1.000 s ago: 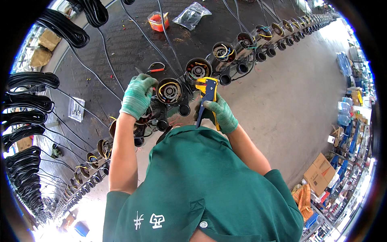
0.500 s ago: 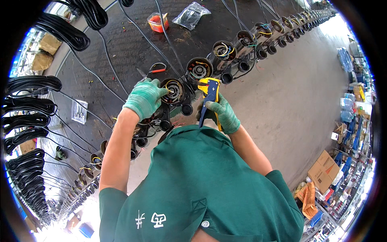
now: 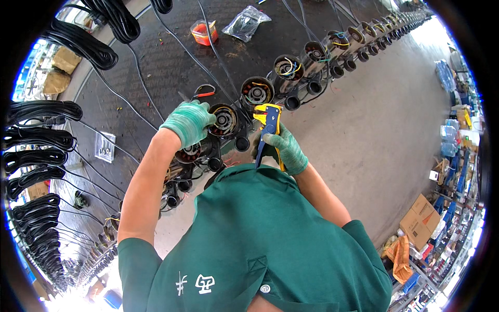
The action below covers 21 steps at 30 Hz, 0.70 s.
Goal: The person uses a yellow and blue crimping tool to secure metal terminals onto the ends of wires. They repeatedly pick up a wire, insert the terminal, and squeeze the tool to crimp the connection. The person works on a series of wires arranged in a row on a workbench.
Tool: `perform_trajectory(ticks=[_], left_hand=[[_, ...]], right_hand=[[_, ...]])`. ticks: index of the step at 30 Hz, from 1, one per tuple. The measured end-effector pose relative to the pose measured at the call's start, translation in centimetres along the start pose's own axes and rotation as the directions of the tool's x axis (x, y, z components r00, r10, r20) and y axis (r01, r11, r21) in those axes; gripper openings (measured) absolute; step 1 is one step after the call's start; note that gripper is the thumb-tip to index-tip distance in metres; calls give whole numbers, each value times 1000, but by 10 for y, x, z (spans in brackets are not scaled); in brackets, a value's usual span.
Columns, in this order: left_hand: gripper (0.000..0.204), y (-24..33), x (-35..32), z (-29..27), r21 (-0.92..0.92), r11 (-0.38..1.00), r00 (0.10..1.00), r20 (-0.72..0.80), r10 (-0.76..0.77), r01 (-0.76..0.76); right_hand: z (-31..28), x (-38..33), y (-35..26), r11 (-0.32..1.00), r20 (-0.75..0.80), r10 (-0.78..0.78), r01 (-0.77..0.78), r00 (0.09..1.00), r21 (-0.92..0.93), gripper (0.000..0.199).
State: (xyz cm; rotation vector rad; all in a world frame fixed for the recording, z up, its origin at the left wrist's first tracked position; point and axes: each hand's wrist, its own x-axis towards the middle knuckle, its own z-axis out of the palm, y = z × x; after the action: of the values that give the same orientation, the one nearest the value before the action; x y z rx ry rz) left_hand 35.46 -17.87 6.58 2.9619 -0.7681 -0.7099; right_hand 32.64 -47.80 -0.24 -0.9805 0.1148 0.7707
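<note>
- Head view: the left hand (image 3: 188, 124), in a green-and-white knitted glove, has its fingertips at the left rim of a dark, round metal housing (image 3: 236, 126); whether they pinch anything cannot be told.
- This housing holds a ringed, greyish core (image 3: 224, 119) and stands in a long slanting row, between the two hands.
- The right hand (image 3: 290, 150), gloved alike, is closed around the handles of a yellow-and-dark-blue wire stripper (image 3: 270, 125), its head pointing up, just right of that housing.
- The next housing (image 3: 271, 100) up the row shows a similar round core with reddish parts around it; the one beyond, a silvery metal cylinder (image 3: 286, 83), has white, yellow and blue wires looped in its mouth.
- A clear plastic tub (image 3: 199, 24) on the dark worktop (image 3: 167, 65) contains something red-orange, too small to make out.
- Beside it lies a crumpled clear plastic bag (image 3: 255, 15) with dark contents.
- Farther left, a clear rectangular plastic tray (image 3: 105, 139) holds a few small round pieces at its near end.
- A red-handled hand tool (image 3: 206, 94) lies near the left hand, just above it.
- At right stands a brown cardboard box (image 3: 422, 214), its contents not visible.
</note>
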Motion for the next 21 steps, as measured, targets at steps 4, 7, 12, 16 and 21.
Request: perform_trajectory(ticks=[4,7,12,16,21], left_hand=[[25,-19,1,24,-397,910,979,-202,39,-118],[23,-14,6,24,-648,753,950,-292,-107,-114],[23,3,28,51,-696,665,772,-570,-282,-270],[20,29,31,58,-712,669,742,-563,-364,-213],[17,44,34,63,-768,620,744,-507,-436,-160]], right_hand=[[2,-2,-1,1000,-16,-2,2,1000,9,49],[-1,1,-1,1000,-6,10,-10,1000,6,50],[-7,9,0,999,48,25,-22,999,-48,62],[0,12,0,999,63,12,-9,998,-52,59],[-1,13,1,989,58,34,-25,998,-144,63]])
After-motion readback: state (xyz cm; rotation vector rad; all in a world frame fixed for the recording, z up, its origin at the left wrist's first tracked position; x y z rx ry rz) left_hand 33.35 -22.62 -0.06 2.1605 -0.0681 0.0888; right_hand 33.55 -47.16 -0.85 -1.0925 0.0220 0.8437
